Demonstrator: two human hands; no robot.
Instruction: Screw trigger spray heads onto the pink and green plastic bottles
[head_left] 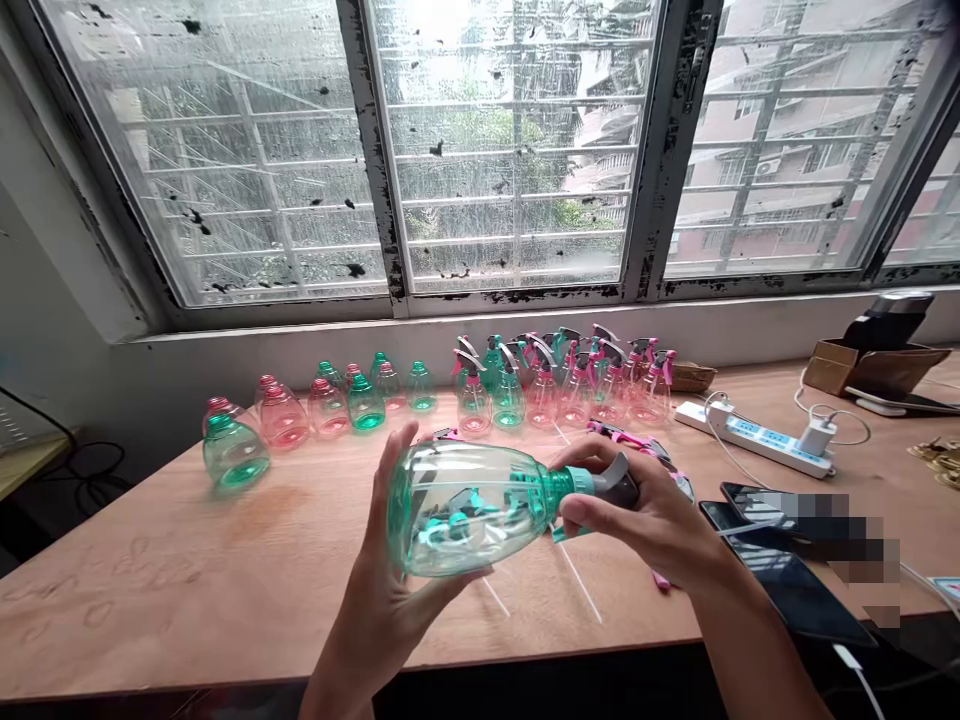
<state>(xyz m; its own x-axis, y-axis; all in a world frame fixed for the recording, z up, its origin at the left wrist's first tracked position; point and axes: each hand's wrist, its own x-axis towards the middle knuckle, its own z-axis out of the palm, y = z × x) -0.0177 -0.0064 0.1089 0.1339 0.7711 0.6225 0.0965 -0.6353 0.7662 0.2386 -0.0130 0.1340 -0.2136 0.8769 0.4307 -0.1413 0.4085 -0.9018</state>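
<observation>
A clear green spray bottle (472, 510) lies sideways in the air above the table, its neck toward the right. My left hand (390, 570) is wrapped round its base end. At the neck, my right hand (637, 510) grips the spray head (600, 482), a teal collar with a grey lever and dark body. Through the clear wall show several green spray heads lying on the table behind it. Thin white dip tubes (577, 580) stick out below the bottle. Pink spray heads (630, 440) lie just beyond my right hand, partly hidden by it.
Headless green and pink bottles (285, 415) stand at the back left. Several bottles with spray heads (540, 390) stand by the window wall. Rightward are a white power strip (757, 440), phones (795, 570) with cables, and a cardboard box (840, 370). The table (150, 600) ends at a front edge.
</observation>
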